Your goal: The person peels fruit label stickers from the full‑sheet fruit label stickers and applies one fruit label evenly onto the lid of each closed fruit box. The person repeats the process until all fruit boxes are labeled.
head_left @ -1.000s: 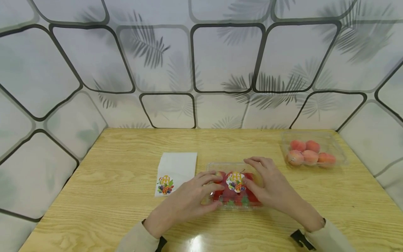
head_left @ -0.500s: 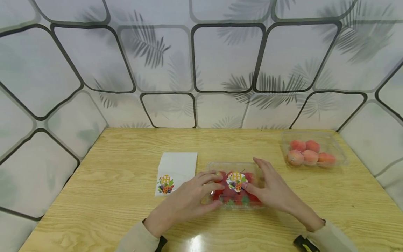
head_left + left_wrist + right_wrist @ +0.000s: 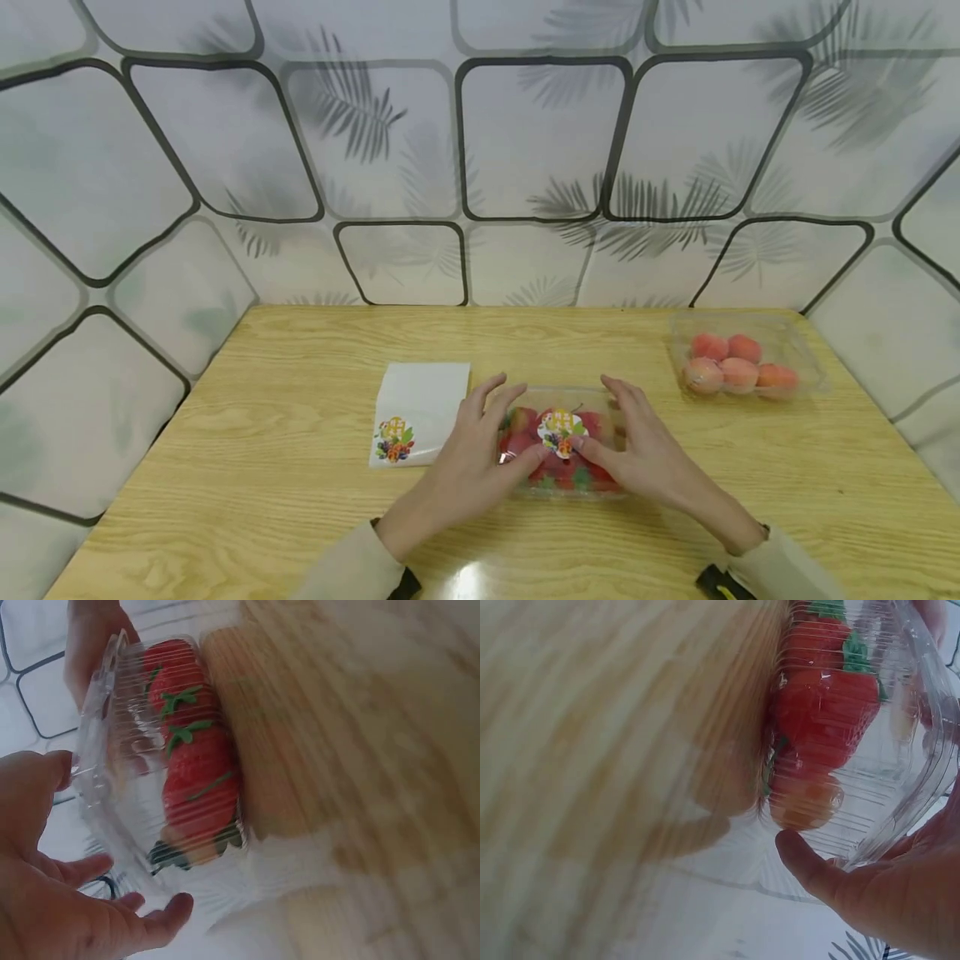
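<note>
From where I stand, everything arranges itself around the clear plastic lidded fruit box (image 3: 555,397), which sits in the middle of the pale wood-grain table (image 3: 262,500), closest to the person. Through its ribbed side I see red, green-leaved fruit that look like strawberries (image 3: 199,769), and at its right end a rounded orange-yellow one (image 3: 806,802). A white scalloped sticker with a printed fruit design (image 3: 561,427) lies on top of the lid, roughly centred, where it can be read from above. The left hand (image 3: 472,467) is spread over the box's left end, fingers fanned toward the far corner, its thumb at the sticker's near left edge. The right hand (image 3: 648,458) mirrors it on the right end, fingers extended, thumb tip on the sticker's lower right edge. Neither is clenched; I judge that the fingers steady the ends so the thumbs can press without the box sliding, though I can't tell how firmly. Left of the box, just past the left hand, lies a white paper sheet bearing a similar colourful fruit print (image 3: 431,392), probably kept there for easy reach. Behind and to the right of the box, well apart, a second clear plastic container (image 3: 798,337) holds pinkish-orange peach-like fruit (image 3: 738,375), seemingly set aside to leave elbow room.
</note>
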{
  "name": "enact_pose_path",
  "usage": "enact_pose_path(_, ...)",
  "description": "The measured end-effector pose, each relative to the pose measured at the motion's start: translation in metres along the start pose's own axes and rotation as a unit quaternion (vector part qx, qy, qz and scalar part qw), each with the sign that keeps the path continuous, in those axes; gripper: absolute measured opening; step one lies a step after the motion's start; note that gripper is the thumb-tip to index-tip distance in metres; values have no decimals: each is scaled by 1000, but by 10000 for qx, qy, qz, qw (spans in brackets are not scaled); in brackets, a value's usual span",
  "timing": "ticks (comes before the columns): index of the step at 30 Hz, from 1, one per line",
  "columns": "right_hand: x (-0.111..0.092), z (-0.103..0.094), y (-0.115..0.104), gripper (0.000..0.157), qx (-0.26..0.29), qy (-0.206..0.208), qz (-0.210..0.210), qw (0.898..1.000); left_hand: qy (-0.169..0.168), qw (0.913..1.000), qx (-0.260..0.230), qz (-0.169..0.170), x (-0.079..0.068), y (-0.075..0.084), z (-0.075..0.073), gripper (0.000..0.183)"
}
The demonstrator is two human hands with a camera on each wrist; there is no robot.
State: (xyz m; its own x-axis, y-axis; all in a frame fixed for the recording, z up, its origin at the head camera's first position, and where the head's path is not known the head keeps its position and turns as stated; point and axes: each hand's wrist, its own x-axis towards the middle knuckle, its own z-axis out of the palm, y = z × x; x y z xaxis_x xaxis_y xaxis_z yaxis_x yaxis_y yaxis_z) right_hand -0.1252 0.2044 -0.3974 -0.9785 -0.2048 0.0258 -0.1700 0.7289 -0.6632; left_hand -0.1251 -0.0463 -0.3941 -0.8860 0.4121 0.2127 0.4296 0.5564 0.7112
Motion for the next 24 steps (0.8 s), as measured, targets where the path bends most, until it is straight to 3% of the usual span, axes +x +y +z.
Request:
enact_pose_path(5, 1, 1, -1, 90, -238, 19, -158, 9996, -345, 9980, -273, -457, 10, -1, 6, 82)
enact_pose_path(11, 3, -1, -2, 86, -436, -40, -191, 9989, -476, 9965, -299, -611, 17, -2, 9, 78)
enact_pose_path(24, 11, -2, -2, 72, -579, 186, -145, 9980, 86, 9981, -366, -482, 32, -7, 14, 47)
